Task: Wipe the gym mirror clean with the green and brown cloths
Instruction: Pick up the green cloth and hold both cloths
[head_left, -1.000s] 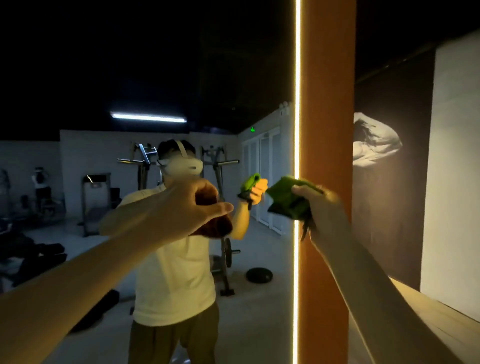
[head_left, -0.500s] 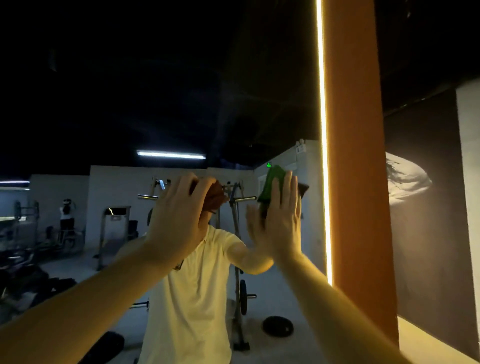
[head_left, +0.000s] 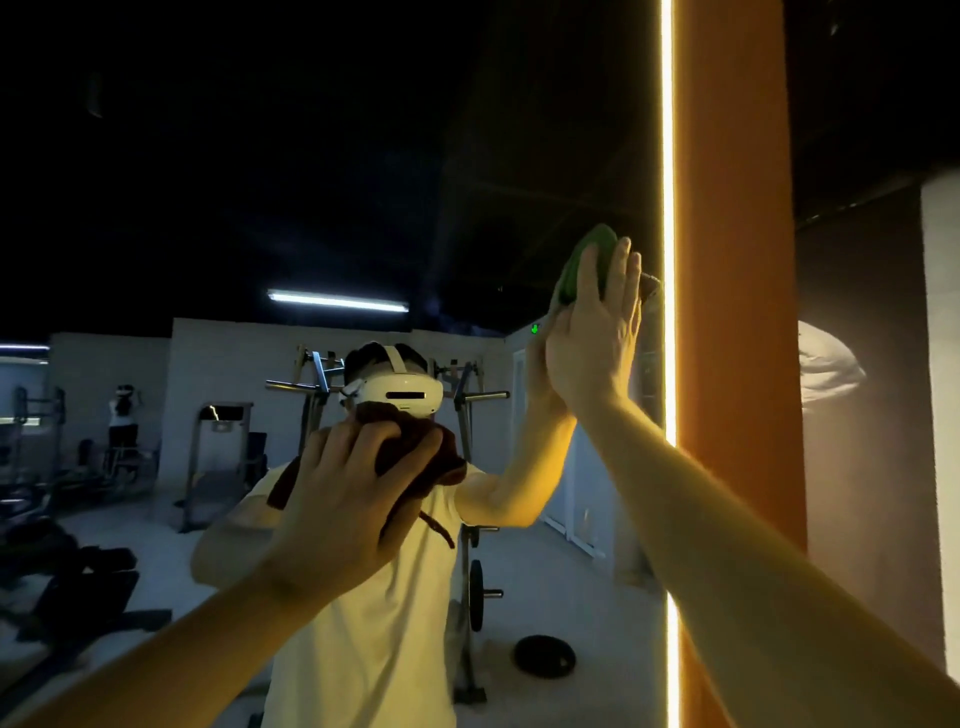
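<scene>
— Against the mirror (head_left: 218, 197), where do my hands sit?

— Your left hand (head_left: 353, 499) is low, near the middle of the glass. Its fingers are spread and curved over the bunched brown cloth (head_left: 415, 449), gripping it against the surface. A loose tail of the cloth hangs below your palm.

— And the right?

— Your right hand (head_left: 597, 338) is higher, palm flat and fingers straight, pressing the green cloth (head_left: 579, 270) on the glass. The cloth sticks out above your fingertips.

— How close is the edge?

— Close on that side. The lit strip (head_left: 666, 156) runs down the mirror's right border just beside your right hand, and the orange column (head_left: 737, 312) stands directly past it.

— Where is there room?

— Left of your left hand the glass runs wide, and it goes on above both hands. Your hands are well apart, the right one up and to the right of the left.
</scene>
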